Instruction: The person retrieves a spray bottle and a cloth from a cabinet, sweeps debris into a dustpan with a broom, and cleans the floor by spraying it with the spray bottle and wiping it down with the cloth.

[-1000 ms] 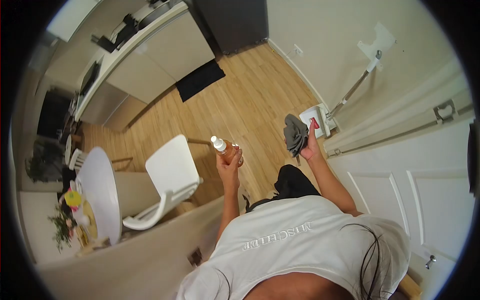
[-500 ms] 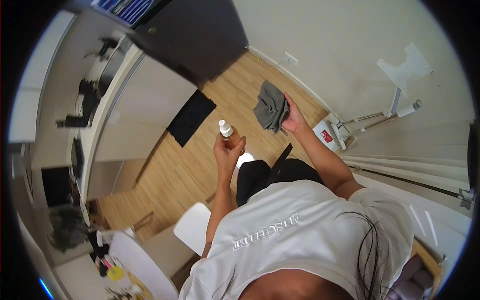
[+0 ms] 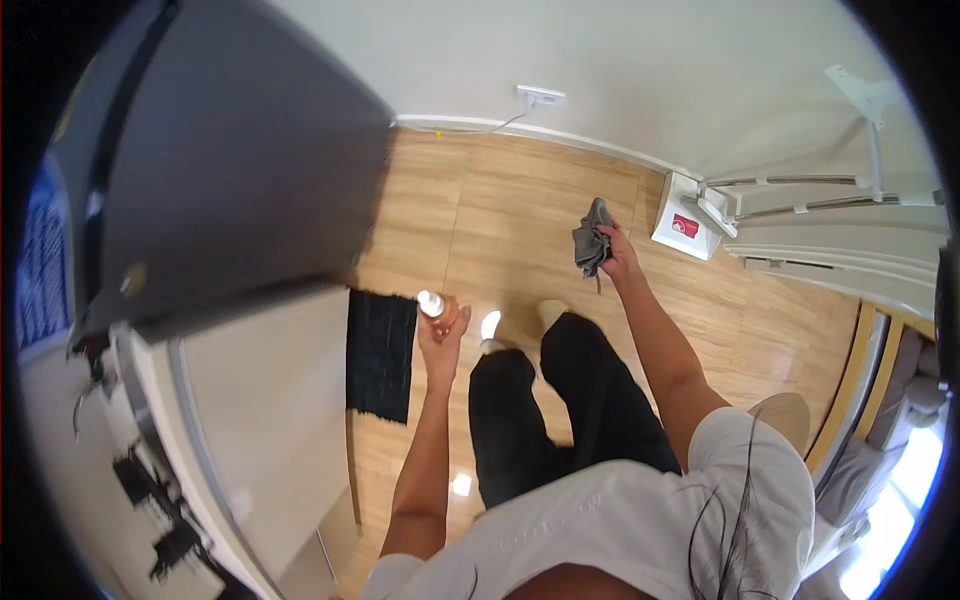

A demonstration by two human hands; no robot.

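Observation:
Left of centre, my left hand (image 3: 440,345) is wrapped round a spray bottle (image 3: 431,305) with a white top and amber liquid, its top pointing away from me. My right hand (image 3: 619,252), right of centre, grips a crumpled grey cloth (image 3: 592,240) that hangs over the wood floor. The two hands are well apart. Below the bottle lies a black mat (image 3: 378,355) on the floor beside the cabinet.
A large dark fridge (image 3: 240,160) stands at the upper left, above a pale cabinet (image 3: 265,400). By the wall are a white dustpan (image 3: 685,218) and long metal handles (image 3: 800,208). A socket (image 3: 541,96) with a cord is on the wall. Grey cushions (image 3: 880,440) lie far right.
The view has swung left toward the fridge; the white chair and round table have gone out of sight. Both hands still hold the bottle and cloth, and the cloth looks more bunched.

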